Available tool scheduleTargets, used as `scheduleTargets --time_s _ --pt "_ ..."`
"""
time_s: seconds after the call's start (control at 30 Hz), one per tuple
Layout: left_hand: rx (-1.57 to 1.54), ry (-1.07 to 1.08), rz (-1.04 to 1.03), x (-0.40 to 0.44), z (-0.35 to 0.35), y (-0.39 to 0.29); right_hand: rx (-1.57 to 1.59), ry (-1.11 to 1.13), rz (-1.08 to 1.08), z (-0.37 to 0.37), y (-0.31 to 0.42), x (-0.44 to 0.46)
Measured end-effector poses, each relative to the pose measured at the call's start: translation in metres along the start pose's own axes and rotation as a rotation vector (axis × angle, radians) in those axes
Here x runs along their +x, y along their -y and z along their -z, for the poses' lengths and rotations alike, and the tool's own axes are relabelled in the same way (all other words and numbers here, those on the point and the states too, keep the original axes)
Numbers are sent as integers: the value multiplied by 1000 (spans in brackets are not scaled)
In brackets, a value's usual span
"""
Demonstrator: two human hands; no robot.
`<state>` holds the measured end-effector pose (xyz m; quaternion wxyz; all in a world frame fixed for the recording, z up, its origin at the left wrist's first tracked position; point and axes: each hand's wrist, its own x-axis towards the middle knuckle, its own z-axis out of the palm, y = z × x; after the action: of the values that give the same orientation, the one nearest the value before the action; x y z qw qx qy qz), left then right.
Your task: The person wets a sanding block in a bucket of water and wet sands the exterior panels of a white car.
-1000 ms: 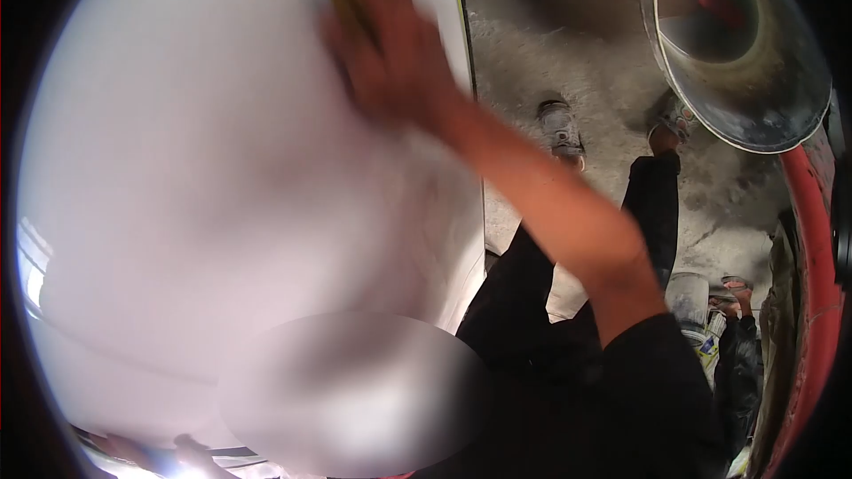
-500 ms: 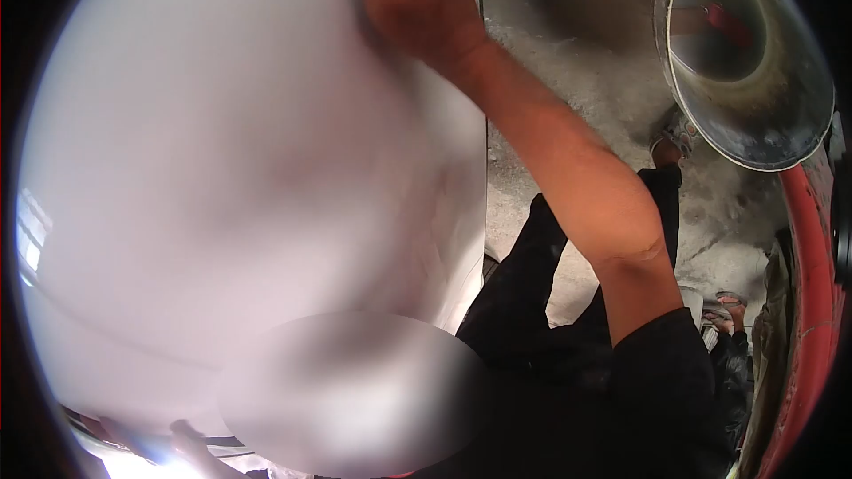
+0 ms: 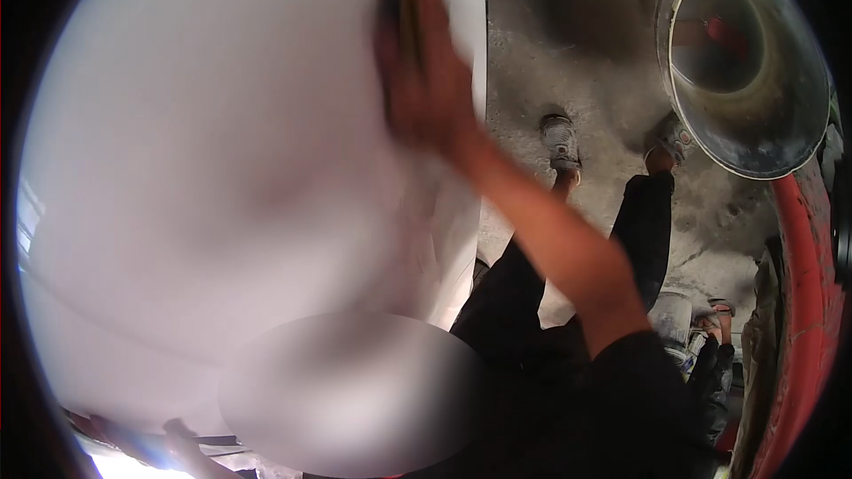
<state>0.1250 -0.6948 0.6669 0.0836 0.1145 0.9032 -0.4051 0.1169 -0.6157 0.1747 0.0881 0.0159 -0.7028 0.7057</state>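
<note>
A large smooth white panel (image 3: 177,168) fills the left side of the view, its right edge running down the middle. My right hand (image 3: 430,80), blurred by motion, is on the upper right part of this panel. Its fingers are closed round a block (image 3: 404,22) that looks dark with a yellow-green strip, perhaps a sanding block. The block's underside is hidden against the panel. Greyish smears and shadows lie on the white surface below the hand. I do not make out my left hand.
Beside the panel is a grey, dusty floor (image 3: 595,71), with my feet and dark-trousered legs. A hollow round vessel (image 3: 772,137) with a pale rim stands upper right, above a red curved part (image 3: 808,302). Another person's foot (image 3: 723,324) and a pale bucket (image 3: 672,315) appear lower right.
My right hand has moved down the panel towards me and slightly right, still holding the block. My arm has swung lower and both my feet now show.
</note>
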Motion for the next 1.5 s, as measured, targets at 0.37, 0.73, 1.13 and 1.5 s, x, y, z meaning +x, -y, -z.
scheduleTargets --time_s 0.37,0.73,1.13,1.5 --pt "-52 1 10 11 -2 -12 288 78 -409 32 35 -69" --pt "-18 15 21 8 1 -7 261 111 -378 32 24 -80" --pt "-1 19 39 8 8 -6 227 196 -413 38 35 -92" --pt "20 10 49 4 4 -3 374 215 -397 35 19 24"
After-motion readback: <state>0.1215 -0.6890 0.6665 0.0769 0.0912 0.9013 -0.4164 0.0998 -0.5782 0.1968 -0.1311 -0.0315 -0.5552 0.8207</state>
